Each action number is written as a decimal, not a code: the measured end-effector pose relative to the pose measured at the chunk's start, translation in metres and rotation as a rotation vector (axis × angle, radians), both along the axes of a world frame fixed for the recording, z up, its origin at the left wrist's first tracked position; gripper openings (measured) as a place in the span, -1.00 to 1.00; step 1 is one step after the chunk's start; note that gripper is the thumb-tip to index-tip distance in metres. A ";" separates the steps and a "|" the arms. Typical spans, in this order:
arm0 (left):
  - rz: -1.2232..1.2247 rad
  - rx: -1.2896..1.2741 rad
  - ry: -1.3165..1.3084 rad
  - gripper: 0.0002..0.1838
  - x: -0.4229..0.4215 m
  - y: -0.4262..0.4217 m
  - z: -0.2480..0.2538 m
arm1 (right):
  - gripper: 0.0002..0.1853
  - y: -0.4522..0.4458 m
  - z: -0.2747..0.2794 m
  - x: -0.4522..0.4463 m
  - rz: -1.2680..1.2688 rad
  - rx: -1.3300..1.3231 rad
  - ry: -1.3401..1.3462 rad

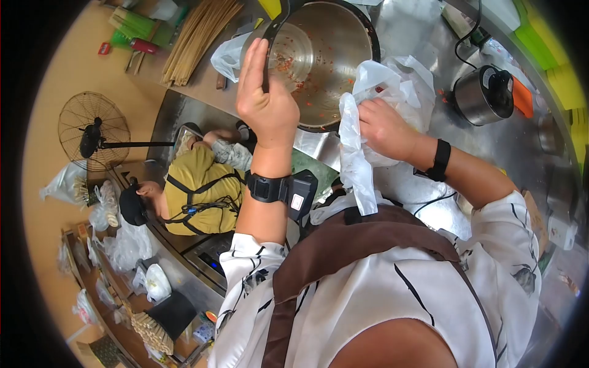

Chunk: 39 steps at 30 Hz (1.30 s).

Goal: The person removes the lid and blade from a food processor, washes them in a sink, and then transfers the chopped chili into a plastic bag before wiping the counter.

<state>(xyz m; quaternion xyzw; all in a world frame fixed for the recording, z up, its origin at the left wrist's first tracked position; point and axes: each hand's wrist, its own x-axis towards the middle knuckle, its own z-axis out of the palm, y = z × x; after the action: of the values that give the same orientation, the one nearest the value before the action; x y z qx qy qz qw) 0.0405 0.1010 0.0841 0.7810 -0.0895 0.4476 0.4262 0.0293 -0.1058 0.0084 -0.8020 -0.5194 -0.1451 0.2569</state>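
Observation:
A large metal pot (331,55) with a dark rim faces me, its mouth tilted up. Small red and orange bits stick to its inside. At its left side is my left hand (268,107), fingers straight along the outside and the dark rim lying in the gap between thumb and fingers. My right hand (386,129) is closed on a white translucent plastic bag (359,159), bunched at the pot's lower right edge. Folds of the bag cover part of the fingers, and what it contains is hard to make out.
Bamboo skewers (199,40) lie on the counter at upper left. A lidded metal pot (485,95) with a cord stands on the steel table (408,27). To the left, a person in a yellow shirt (199,187) sits near a standing fan (94,132). Shelves (101,288) hold bags.

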 end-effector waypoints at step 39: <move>0.070 -0.687 0.318 -0.51 0.012 0.073 -0.047 | -0.63 -0.098 -0.014 0.046 -0.053 0.814 1.347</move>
<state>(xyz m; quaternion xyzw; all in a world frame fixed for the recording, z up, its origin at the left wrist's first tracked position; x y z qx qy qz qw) 0.0521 0.1741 0.0372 0.6548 0.1600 0.3391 0.6562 0.0756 -0.2035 -0.0058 -0.5722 -0.1387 0.1873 0.7863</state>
